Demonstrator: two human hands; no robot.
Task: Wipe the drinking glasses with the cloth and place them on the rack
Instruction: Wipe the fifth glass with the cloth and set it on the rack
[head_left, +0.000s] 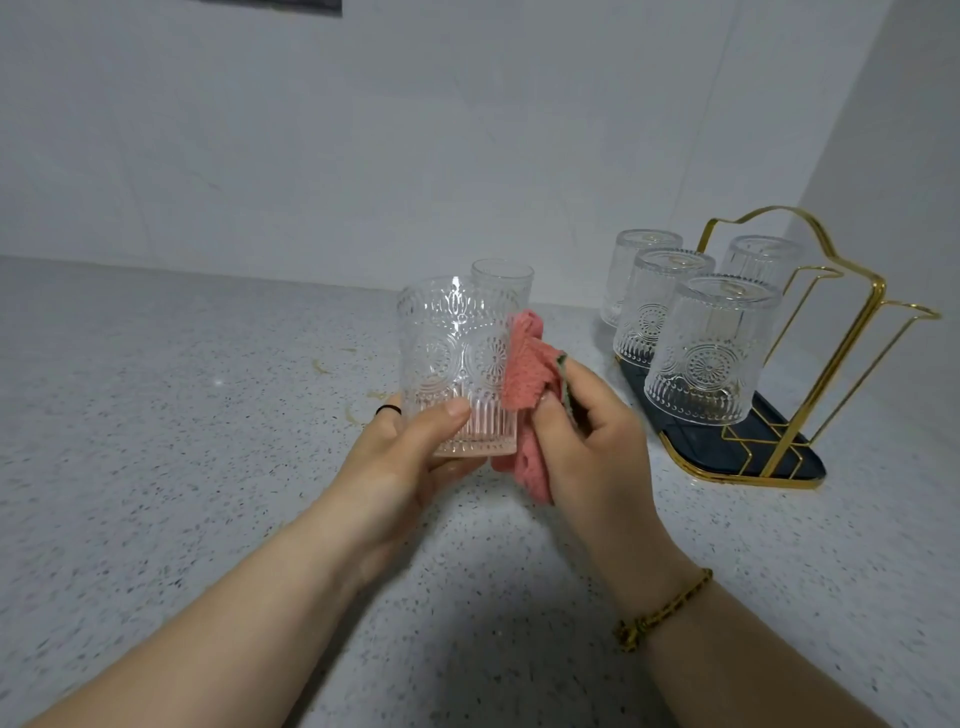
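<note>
Glass (457, 364) upright, mouth up, long axis vertical; left hand (410, 457) grips base.

The clear pressed-glass tumbler (452, 364) in the middle is embossed with round sunburst medallions, dotted arches above them and vertical ribs below; its base shows a pinkish tint. Against its right side, the coral-pink waffle-weave cloth (524, 358) has a thin green edge. At far right, the four upturned clear glasses (711, 358) carry the same medallion-and-rib pattern. They sit on the shiny gold wire rack (879, 292), whose flat tray (691, 436) is dark navy, nearly black, with a gold rim and gold zigzag lines. The stone countertop (182, 415) is whitish grey with fine dark speckles. The wall (363, 130) is plain pale grey. A thin ring (388, 410) left of the tumbler is black. The braided bracelet (670, 605) at near right is mustard gold with dark flecks.
</note>
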